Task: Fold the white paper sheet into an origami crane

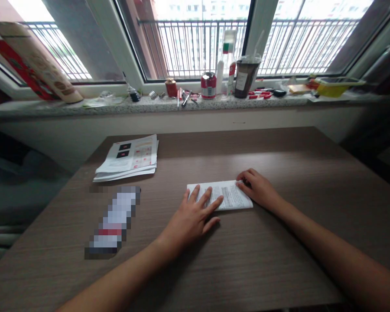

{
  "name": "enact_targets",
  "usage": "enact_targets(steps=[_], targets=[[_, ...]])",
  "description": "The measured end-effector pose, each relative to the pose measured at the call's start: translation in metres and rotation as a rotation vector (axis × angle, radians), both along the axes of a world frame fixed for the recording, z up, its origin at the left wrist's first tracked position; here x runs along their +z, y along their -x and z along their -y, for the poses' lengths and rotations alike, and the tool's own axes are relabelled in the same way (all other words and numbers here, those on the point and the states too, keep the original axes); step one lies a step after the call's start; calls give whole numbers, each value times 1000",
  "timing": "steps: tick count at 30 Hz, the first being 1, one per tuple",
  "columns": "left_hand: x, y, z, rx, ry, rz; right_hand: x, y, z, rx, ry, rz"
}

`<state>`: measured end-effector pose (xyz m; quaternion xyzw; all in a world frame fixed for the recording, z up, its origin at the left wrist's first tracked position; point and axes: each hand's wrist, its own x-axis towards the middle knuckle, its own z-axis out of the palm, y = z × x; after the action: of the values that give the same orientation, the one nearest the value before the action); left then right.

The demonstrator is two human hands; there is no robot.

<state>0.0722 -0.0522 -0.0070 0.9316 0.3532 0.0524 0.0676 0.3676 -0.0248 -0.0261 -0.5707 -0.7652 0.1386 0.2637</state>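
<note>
A folded sheet of printed paper (pixel 229 197) lies on the table in front of me, its long side running left to right. My left hand (pixel 198 208) rests flat on its left part with the fingers spread, the thumb off the near edge. At the far right corner, my right hand (pixel 255 187) has its fingers curled, with thumb and forefinger at the paper's edge. Part of that corner is hidden by the fingers.
A stack of printed sheets (pixel 133 156) lies at the table's far left. Nearer me is a blurred-out phone-like object (pixel 115 221). Along the windowsill (pixel 100 105) stand a can (pixel 208 86), a bottle (pixel 226 65), a dark drink cup (pixel 245 78) and small tools.
</note>
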Motion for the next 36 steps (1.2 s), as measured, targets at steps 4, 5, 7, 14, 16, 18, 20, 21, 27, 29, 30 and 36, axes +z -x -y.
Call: enact_targets(steps=[4,5,7,14,16,18,20,21,27,29,30,36], targets=[[-1,-1,1,7,8,1,1,-1,0,15,-12,-36],[-2,-2,2,9,10,9,3,-1,1,23,-19,-40],[-4,-2,3,15,18,16,8,1,6,30,-57,-24],[-11,-1,5,14,13,38,15,36,51,176,-124,233],[-12,-1,5,15,15,39,9,46,64,258,-124,303],[-13,-2,5,22,19,35,3,52,73,294,-108,337],[-13,-3,6,25,22,31,-1,53,77,304,-89,341],[-13,-4,6,26,24,28,-2,53,78,308,-77,339],[-11,3,4,0,41,38,-2,47,75,340,-41,325],[-9,11,3,-60,43,56,-3,46,75,347,-44,320],[-8,15,2,-95,40,70,-3,46,75,348,-47,315],[-2,42,7,-165,86,34,-4,46,76,334,-52,309]])
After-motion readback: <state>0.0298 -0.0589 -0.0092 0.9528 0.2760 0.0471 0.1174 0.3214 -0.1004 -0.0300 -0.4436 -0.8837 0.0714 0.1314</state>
